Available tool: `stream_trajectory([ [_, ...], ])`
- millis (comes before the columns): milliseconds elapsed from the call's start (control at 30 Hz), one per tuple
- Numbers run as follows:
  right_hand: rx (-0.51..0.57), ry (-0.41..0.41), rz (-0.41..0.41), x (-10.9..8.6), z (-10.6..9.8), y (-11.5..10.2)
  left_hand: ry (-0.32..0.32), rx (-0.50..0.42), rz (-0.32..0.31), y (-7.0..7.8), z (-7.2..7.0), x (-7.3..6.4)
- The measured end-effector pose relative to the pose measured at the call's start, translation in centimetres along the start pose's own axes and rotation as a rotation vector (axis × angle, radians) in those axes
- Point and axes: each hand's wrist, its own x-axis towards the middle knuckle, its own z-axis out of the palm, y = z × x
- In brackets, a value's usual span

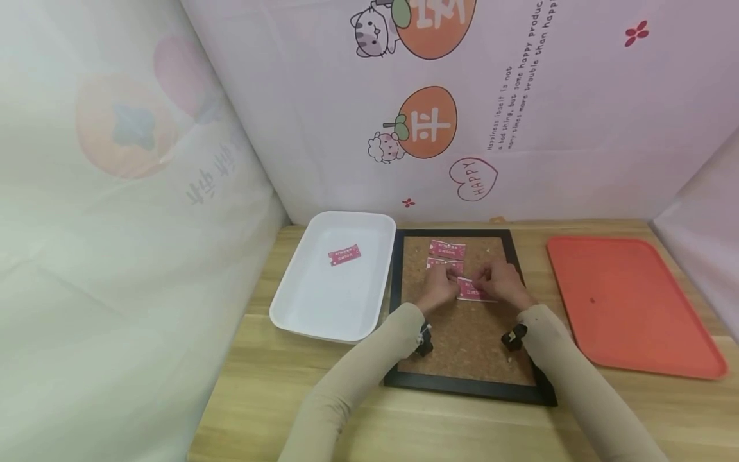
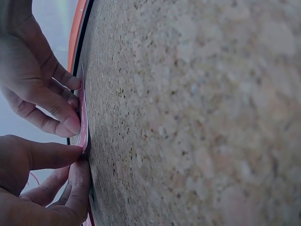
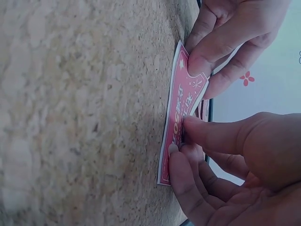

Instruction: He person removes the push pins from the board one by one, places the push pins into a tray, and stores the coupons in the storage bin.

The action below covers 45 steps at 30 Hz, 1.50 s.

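Over the cork board (image 1: 462, 340), my left hand (image 1: 439, 287) pinches one end of a pink paper coupon (image 1: 469, 290) between thumb and fingers. At the coupon's middle, my right hand (image 1: 501, 281) holds its thumb and forefinger together on a small thing that looks like a push pin, mostly hidden by the fingertips. The right wrist view shows the coupon's printed face (image 3: 176, 110), with one long edge close to the cork. Farther up the board lie two similar coupons, an upper coupon (image 1: 447, 248) and a lower coupon (image 1: 437, 264), the lower partly behind my left hand.
Left of the board stands a white tray (image 1: 329, 321) with one pink coupon (image 1: 344, 255) inside. A red tray (image 1: 635, 301) lies to the right. The board has a raised black frame (image 1: 462, 388). Printed cloth (image 1: 323, 128) walls in the wooden table (image 1: 277, 385).
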Motion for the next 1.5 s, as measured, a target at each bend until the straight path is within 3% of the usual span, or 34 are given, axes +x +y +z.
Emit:
stream_trajectory([
  [1033, -0.030, 0.038, -0.019, -0.41, 0.32, 0.52, 0.016, 0.001, 0.053, -0.06, 0.33, -0.09],
  [1500, 0.011, 0.020, -0.025, -0.48, 0.11, 0.44, 0.007, 0.011, 0.060, -0.25, 0.10, -0.01],
])
